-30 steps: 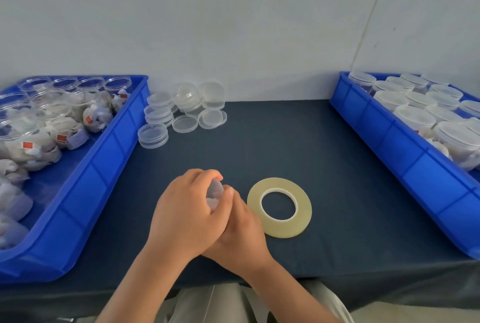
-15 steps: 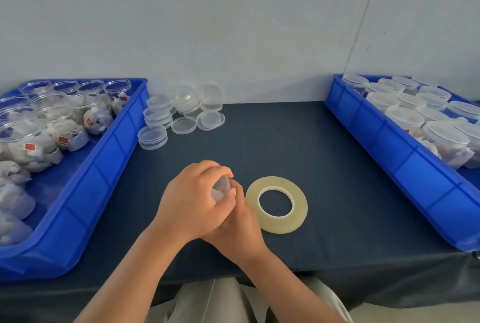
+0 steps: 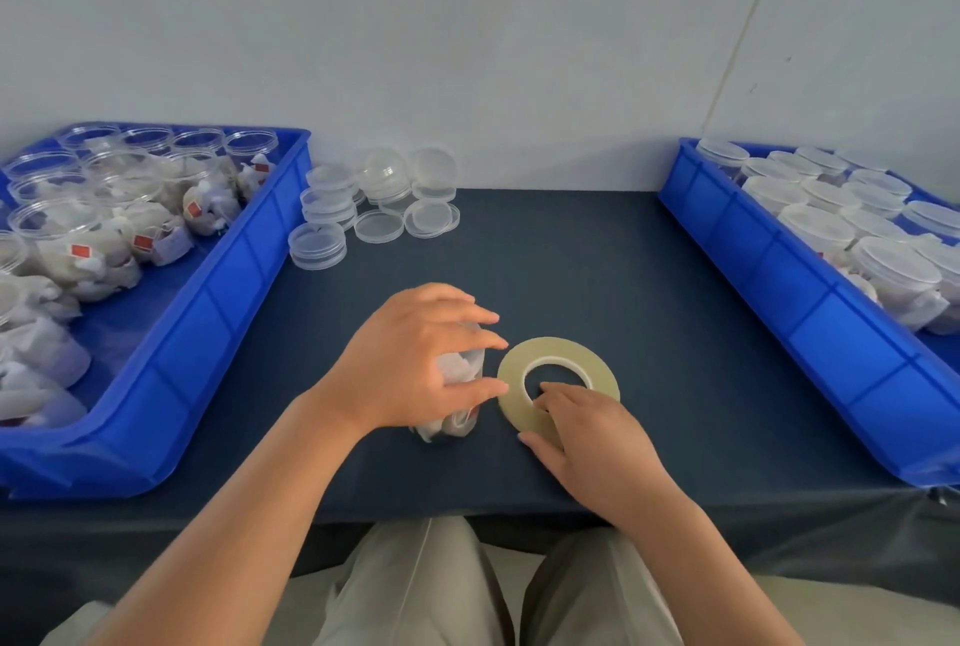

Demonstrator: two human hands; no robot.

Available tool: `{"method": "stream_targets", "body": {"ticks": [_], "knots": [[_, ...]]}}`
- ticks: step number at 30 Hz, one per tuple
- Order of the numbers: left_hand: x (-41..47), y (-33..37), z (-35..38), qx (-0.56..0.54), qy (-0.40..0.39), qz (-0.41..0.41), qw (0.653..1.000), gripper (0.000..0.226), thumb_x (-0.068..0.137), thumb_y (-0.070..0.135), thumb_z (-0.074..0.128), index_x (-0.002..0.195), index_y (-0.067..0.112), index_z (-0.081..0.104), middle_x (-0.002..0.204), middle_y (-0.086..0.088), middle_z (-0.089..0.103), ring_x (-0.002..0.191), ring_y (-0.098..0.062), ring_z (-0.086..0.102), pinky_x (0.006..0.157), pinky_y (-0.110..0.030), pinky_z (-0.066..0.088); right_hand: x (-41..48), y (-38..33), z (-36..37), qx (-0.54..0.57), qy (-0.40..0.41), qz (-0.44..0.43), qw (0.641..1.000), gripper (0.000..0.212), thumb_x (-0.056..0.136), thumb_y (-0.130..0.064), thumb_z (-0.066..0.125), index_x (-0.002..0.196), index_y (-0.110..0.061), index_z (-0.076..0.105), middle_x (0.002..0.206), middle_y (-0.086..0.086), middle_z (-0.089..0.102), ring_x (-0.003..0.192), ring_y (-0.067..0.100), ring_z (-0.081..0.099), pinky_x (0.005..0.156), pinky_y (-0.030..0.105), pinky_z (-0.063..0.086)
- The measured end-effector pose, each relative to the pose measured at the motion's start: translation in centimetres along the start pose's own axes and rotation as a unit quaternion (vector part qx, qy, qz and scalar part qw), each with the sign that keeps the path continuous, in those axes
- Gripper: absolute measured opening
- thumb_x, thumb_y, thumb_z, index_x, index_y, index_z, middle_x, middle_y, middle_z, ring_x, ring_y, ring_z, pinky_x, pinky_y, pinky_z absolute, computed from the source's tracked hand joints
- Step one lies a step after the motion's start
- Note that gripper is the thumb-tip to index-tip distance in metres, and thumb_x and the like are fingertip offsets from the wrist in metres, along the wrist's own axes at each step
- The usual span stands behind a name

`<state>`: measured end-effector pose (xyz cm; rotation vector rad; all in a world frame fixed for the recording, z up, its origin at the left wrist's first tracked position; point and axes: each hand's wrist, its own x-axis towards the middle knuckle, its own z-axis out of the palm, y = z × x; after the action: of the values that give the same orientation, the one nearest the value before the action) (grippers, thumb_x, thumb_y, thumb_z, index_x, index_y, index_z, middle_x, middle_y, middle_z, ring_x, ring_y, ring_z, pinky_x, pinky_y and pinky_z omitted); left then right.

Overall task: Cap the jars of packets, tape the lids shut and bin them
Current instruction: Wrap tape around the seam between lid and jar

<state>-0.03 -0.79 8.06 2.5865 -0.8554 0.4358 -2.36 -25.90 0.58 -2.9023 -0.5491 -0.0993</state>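
A clear jar of white packets [image 3: 457, 385] stands on the dark table near its front edge. My left hand [image 3: 415, 359] covers its top, fingers spread over the lid and down its sides. Just to its right lies a flat roll of yellowish tape [image 3: 558, 375]. My right hand [image 3: 582, 424] rests on the near side of the roll, fingertips at its inner hole and thumb at the outer rim. Whether the roll is lifted I cannot tell.
A blue bin [image 3: 228, 292] at the left holds several open jars of packets. A blue bin [image 3: 810, 292] at the right holds several capped jars. Stacks of clear lids [image 3: 374, 209] sit at the back by the wall.
My right hand has left the jar and moved right onto the tape roll. My left hand has stayed on the jar and spread its fingers over the top.
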Motion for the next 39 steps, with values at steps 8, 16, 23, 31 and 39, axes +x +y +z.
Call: {"method": "stream_targets", "body": {"ticks": [8,16,23,31,39], "knots": [[-2.3,4.0,-0.1,0.017,0.18,-0.011,0.983,0.035,0.102,0.046,0.066,0.131,0.027,0.071,0.137,0.013,0.065,0.128,-0.011,0.058,0.114,-0.029,0.041,-2.6,-0.7,-2.2,0.319,0.139,0.062,0.935,0.052,0.092,-0.073,0.046,0.14,-0.054,0.036,0.092,-0.015,0.066,0.079,0.012,0.062,0.063,0.019,0.047],[-4.2,9.9,1.9,-0.217,0.133,-0.132,0.958,0.052,0.1,0.055,0.061,0.145,0.028,0.064,0.149,0.028,0.055,0.142,0.001,0.05,0.105,-0.021,0.05,-5.9,-4.5,-3.8,0.403,0.221,0.019,0.888,0.039,0.104,-0.073,0.027,0.143,-0.074,0.023,0.099,-0.014,0.063,0.084,0.015,0.064,0.072,0.015,0.048],[-3.6,10.3,1.3,-0.274,0.192,-0.204,0.92,0.043,0.094,0.053,0.071,0.129,0.029,0.074,0.121,0.022,0.07,0.115,-0.011,0.069,0.09,-0.014,0.054,-6.7,-5.5,-3.4,0.328,0.239,0.021,0.914,0.045,0.11,-0.065,0.02,0.154,-0.058,0.029,0.1,-0.03,0.057,0.088,0.009,0.061,0.076,0.02,0.042],[-3.6,11.1,1.3,-0.443,0.192,-0.321,0.815,0.015,0.089,0.039,0.081,0.1,0.048,0.081,0.095,0.019,0.081,0.094,-0.001,0.077,0.081,-0.012,0.057,-6.2,-6.0,-2.6,0.202,0.321,-0.036,0.925,0.045,0.116,-0.039,0.033,0.154,-0.018,0.044,0.122,-0.003,0.065,0.103,0.014,0.059,0.105,0.015,0.033],[-4.2,11.0,1.5,-0.343,0.223,-0.312,0.858,0.011,0.095,0.04,0.073,0.086,0.043,0.08,0.085,0.022,0.078,0.081,0.0,0.075,0.07,-0.01,0.054,-6.1,-5.9,-2.1,0.208,0.296,-0.077,0.929,0.06,0.101,-0.039,0.061,0.157,-0.033,0.04,0.114,-0.013,0.059,0.092,0.01,0.059,0.088,0.015,0.049]]}}
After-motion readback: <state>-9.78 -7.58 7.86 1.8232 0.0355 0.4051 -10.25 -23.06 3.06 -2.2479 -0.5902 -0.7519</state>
